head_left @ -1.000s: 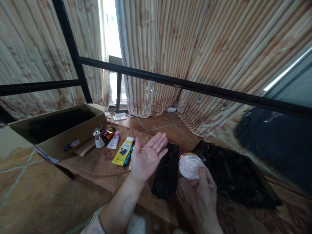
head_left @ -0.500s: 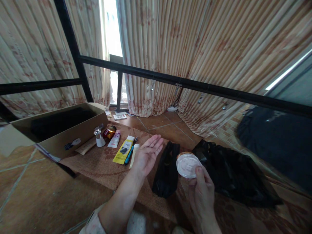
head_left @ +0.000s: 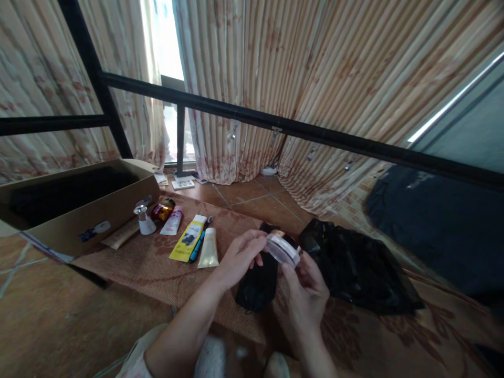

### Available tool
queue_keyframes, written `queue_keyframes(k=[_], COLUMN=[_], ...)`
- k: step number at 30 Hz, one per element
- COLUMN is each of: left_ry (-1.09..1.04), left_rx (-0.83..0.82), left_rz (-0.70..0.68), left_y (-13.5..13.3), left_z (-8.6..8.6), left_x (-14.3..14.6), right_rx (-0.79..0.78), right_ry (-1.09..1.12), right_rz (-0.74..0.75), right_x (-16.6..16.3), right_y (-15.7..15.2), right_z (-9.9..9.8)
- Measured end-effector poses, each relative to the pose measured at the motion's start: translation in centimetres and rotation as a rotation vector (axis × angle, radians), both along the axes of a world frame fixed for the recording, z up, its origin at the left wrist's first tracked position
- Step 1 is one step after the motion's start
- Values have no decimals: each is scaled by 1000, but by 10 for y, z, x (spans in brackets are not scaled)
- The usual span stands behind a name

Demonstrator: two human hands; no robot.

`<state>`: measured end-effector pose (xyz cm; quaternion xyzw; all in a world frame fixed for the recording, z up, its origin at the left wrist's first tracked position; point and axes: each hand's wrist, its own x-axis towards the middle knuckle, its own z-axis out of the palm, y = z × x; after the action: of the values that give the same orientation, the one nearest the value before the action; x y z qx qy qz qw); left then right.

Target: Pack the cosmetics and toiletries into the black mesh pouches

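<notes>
A round, flat cosmetic jar (head_left: 282, 251) with a pale, clear-looking face and a copper-coloured band is tilted between my hands. My right hand (head_left: 307, 289) grips its right edge between thumb and fingers. On the opposite side, my left hand (head_left: 242, 257) has its fingers curled and its fingertips at the rim. Beneath them lies a small black pouch (head_left: 256, 286), partly covered by the hands. To the left are a cream tube (head_left: 209, 249), a blue and black toothbrush (head_left: 198, 244) and a yellow toothpaste tube (head_left: 189, 241).
Farther left sit a pink-white tube (head_left: 171, 220), an amber jar (head_left: 163, 211), a white silver-topped bottle (head_left: 145, 220) and a beige tube (head_left: 121, 234). An open cardboard box (head_left: 98, 218) stands behind. Right is a black plastic bag (head_left: 358, 268); a black metal rail (head_left: 220, 108) crosses beyond.
My left hand, flat and palm up before, has turned and curled its fingers to the jar's rim. My right hand has brought the jar left and tilted it. The view has shifted slightly right.
</notes>
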<state>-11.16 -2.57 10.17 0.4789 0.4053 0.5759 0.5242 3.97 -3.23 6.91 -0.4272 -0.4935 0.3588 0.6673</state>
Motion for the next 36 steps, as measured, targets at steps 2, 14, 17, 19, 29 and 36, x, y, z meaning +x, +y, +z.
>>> queue_keyframes(k=[2, 14, 17, 19, 29, 36], left_ry=[-23, -282, -214, -157, -72, 379], left_rx=[11, -47, 88, 155, 240, 307], left_rz=[-50, -77, 11, 60, 80, 135], left_y=[-2, -4, -2, 0, 4, -2], left_z=[2, 0, 0, -1, -6, 3], left_x=[1, -2, -4, -5, -1, 6], right_rx=[52, 42, -24, -59, -140, -153], right_ry=[-48, -327, -337, -338, -284, -239], right_rz=[11, -5, -53, -49, 96, 120], right_x=[-2, -1, 4, 6, 4, 9], right_y=[-1, -3, 1, 3, 5, 6], right_z=[-2, -2, -6, -8, -18, -21])
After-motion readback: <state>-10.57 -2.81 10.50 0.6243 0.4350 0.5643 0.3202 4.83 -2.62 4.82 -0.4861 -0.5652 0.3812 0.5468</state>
